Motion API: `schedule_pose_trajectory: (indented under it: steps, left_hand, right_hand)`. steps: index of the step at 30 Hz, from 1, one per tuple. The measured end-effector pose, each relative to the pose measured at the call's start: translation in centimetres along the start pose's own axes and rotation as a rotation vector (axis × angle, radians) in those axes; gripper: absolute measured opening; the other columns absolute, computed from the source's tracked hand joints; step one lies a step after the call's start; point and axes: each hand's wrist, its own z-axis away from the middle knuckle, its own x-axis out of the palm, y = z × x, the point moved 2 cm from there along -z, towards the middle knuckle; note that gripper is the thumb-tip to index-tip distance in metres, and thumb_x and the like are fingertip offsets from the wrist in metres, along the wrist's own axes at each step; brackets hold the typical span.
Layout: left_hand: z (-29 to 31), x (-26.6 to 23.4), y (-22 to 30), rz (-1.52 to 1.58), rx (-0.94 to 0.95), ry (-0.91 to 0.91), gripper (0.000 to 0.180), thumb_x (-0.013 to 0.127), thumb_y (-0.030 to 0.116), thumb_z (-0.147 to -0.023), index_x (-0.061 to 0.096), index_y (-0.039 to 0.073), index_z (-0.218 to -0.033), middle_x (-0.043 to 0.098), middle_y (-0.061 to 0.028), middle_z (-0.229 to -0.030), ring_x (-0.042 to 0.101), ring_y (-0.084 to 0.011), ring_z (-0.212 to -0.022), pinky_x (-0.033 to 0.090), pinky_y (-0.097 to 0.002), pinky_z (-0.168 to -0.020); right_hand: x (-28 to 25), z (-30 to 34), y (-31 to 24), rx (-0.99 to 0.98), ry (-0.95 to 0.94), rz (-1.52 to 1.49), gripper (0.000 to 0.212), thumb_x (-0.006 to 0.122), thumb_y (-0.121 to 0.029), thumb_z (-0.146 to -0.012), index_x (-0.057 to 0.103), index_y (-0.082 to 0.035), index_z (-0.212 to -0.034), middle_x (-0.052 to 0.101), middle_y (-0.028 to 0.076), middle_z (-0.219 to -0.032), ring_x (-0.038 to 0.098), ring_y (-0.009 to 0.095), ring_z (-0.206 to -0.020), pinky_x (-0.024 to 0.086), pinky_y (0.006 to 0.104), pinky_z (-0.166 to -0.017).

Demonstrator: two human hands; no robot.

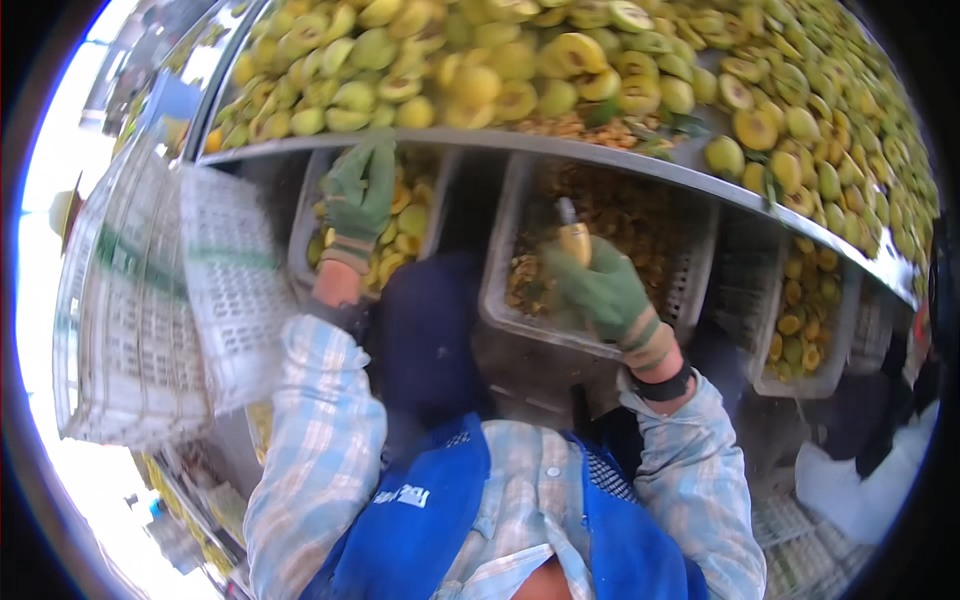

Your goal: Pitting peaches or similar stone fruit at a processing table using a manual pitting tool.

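Observation:
My left hand [362, 192], in a green glove, is raised over a crate of halved yellow-green fruit [402, 222], close to the metal table's front edge. Its fingers are stretched out, and I see nothing in them. In my right hand [602, 292], gloved the same way, is a small yellow-handled tool [574, 238] with a short metal end pointing up. That hand hovers above the near side of a grey crate [500, 262] filled with brown pits and scraps. Motion blurs the glove, and the tool's lower part is hidden in the fist.
Halved fruit [575, 55] is heaped over the table, whose metal edge [460, 140] runs across in front of me. Empty-looking white crates [235, 270] stand upright at the left. Another fruit crate [800, 385] sits under the table at the right, near a person's pale sleeve [850, 490].

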Motion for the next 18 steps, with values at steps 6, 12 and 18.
schedule_pose_trajectory:
  steps: [6,12,18]
  left_hand:
    - [-10.4,5.3,2.3,-0.376,0.044,-0.372,0.08,0.06,0.066,-0.08,0.053,0.004,-0.132,0.061,-0.0205,-0.123,0.058,-0.0369,-0.111,0.047,-0.0441,-0.092]
    - [-5.3,12.3,17.2,0.035,0.361,-0.157,0.074,0.057,0.06,-0.084,0.053,0.003,-0.13,0.062,-0.0197,-0.118,0.06,-0.0342,-0.107,0.048,-0.0418,-0.089]
    - [0.3,19.0,24.0,0.42,0.235,-0.484,0.067,0.054,0.054,-0.087,0.054,0.001,-0.128,0.063,-0.0189,-0.114,0.061,-0.0314,-0.102,0.049,-0.0395,-0.087]
  right_hand:
    - [-1.4,-4.6,5.8,-0.515,0.122,0.665,0.017,0.062,-0.02,-0.081,0.063,-0.007,-0.092,0.065,0.01,-0.076,0.063,0.023,-0.073,0.049,0.0371,-0.063]
    - [-2.4,-6.4,1.6,-0.494,0.186,0.756,0.027,0.067,-0.028,-0.072,0.062,-0.004,-0.086,0.067,0.013,-0.076,0.066,0.031,-0.069,0.051,0.0431,-0.061]
    - [-7.0,-3.3,-1.1,-0.494,0.155,1.125,0.02,0.064,-0.026,-0.075,0.07,-0.008,-0.083,0.069,0.016,-0.084,0.068,0.034,-0.074,0.053,0.0438,-0.062]
